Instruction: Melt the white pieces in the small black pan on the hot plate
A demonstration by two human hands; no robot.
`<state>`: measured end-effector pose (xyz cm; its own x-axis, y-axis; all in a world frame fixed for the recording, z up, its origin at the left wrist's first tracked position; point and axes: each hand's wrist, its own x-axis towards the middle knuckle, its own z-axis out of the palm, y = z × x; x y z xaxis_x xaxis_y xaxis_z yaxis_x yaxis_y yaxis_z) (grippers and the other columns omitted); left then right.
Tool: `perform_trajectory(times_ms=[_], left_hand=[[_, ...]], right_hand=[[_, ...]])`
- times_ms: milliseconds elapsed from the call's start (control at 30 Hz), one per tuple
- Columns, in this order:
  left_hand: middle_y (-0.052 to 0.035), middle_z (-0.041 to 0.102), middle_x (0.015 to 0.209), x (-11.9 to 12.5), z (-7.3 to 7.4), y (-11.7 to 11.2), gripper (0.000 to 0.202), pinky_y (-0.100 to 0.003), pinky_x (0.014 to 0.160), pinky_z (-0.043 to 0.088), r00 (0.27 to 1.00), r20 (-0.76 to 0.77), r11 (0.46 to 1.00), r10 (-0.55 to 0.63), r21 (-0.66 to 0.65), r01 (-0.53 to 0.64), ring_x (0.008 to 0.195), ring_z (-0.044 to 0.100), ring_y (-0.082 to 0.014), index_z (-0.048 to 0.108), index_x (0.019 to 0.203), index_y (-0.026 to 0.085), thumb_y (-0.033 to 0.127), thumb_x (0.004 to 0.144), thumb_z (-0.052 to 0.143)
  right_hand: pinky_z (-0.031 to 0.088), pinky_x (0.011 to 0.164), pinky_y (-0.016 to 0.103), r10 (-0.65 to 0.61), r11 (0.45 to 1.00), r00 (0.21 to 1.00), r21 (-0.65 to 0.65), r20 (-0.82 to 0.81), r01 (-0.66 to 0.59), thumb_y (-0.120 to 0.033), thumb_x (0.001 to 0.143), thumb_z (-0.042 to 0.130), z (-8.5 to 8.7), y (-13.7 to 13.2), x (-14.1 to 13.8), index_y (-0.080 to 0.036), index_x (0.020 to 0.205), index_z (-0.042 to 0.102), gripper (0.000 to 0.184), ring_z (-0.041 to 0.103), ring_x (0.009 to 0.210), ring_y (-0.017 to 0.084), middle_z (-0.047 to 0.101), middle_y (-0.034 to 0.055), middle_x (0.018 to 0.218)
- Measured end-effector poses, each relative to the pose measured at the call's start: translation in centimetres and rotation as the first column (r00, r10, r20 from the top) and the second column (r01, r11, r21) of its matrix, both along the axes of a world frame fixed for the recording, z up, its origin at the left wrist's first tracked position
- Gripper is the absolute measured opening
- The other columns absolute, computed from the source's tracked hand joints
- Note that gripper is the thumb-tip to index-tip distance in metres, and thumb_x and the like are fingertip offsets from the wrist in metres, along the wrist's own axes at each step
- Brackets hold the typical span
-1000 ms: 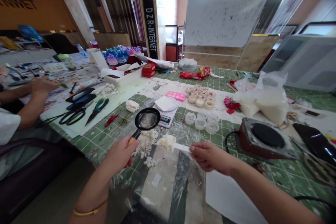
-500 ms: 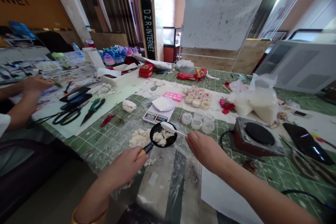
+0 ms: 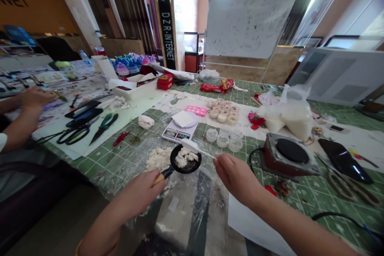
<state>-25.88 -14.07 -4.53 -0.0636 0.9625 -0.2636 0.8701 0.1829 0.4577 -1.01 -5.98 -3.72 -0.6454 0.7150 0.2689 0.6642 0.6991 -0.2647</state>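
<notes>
My left hand [image 3: 145, 190] is closed around the wooden handle of a small black frying pan [image 3: 195, 165], held low above the plastic-covered table. White crumbly lumps [image 3: 183, 157] lie in the pan. Pinched in my right hand [image 3: 235, 174] is the thin handle of a white spatula [image 3: 192, 145], its blade over the pan's far rim. A pile of white crumbs [image 3: 157, 159] sits on the plastic to the left of the pan. Just beyond the pan stands a kitchen scale [image 3: 177, 135] with white paper [image 3: 182, 119] on its plate.
To the right is a small hot plate [image 3: 291, 153], with scissors [image 3: 342, 186] and a phone [image 3: 345, 160] farther right. Clear cups [image 3: 222, 140], filled cups [image 3: 222, 117] and a pink mould [image 3: 195, 111] stand behind. Pliers [image 3: 104, 128] lie left, near another person's hand [image 3: 37, 98].
The spatula blade has lifted from inside the pan to above its far rim. The view has shifted slightly, and the pan sits a little lower in it.
</notes>
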Motion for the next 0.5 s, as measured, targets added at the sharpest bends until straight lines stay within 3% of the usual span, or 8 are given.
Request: perform_trajectory(times_ms=[100, 200, 333, 500], left_hand=[[0.0019, 0.049, 0.056, -0.3, 0.3, -0.4, 0.031, -0.022, 0.045, 0.027, 0.994, 0.066, 0.996, 0.084, -0.005, -0.084, 0.049, 0.046, -0.0123, 0.044, 0.061, 0.02, 0.046, 0.075, 0.035], [0.0035, 0.046, 0.049, -0.9, 0.5, -0.6, 0.03, -0.022, 0.043, 0.026, 0.978, 0.133, 0.987, 0.163, -0.025, -0.161, 0.044, 0.045, -0.0123, 0.041, 0.059, 0.02, 0.048, 0.072, 0.04], [0.0055, 0.042, 0.046, -1.9, 0.7, -0.7, 0.032, -0.021, 0.04, 0.026, 0.969, 0.13, 0.977, 0.21, -0.067, -0.203, 0.039, 0.045, -0.0115, 0.037, 0.058, 0.021, 0.049, 0.073, 0.038], [0.0071, 0.042, 0.043, -3.5, 0.8, -1.1, 0.036, -0.022, 0.044, 0.031, 0.974, 0.013, 0.974, 0.227, -0.013, -0.227, 0.036, 0.046, -0.0108, 0.036, 0.058, 0.02, 0.051, 0.075, 0.034]], right_hand=[[0.025, 0.053, 0.024, -0.163, 0.975, 0.979, -0.169, -0.121, 0.142, -0.033, 0.084, 0.028, 0.4, 0.7, 0.6, -0.019, 0.064, 0.04, 0.027, 0.04, 0.055, 0.011, 0.047, 0.0004, 0.061], [0.021, 0.049, 0.023, -0.26, 0.918, 0.959, -0.336, -0.114, 0.209, -0.037, 0.081, 0.031, -0.1, 1.9, 1.2, -0.019, 0.058, 0.038, 0.03, 0.036, 0.051, 0.01, 0.04, -0.0021, 0.052], [0.021, 0.047, 0.023, -0.269, 0.837, 0.962, -0.505, -0.041, 0.212, -0.036, 0.078, 0.033, -1.9, 2.7, 1.7, -0.018, 0.057, 0.04, 0.029, 0.036, 0.05, 0.009, 0.04, -0.0024, 0.053], [0.019, 0.046, 0.023, -0.228, 0.802, 0.973, -0.557, 0.046, 0.214, -0.028, 0.075, 0.035, -3.0, 3.1, 1.5, -0.017, 0.055, 0.043, 0.024, 0.034, 0.047, 0.008, 0.042, -0.0022, 0.051]])
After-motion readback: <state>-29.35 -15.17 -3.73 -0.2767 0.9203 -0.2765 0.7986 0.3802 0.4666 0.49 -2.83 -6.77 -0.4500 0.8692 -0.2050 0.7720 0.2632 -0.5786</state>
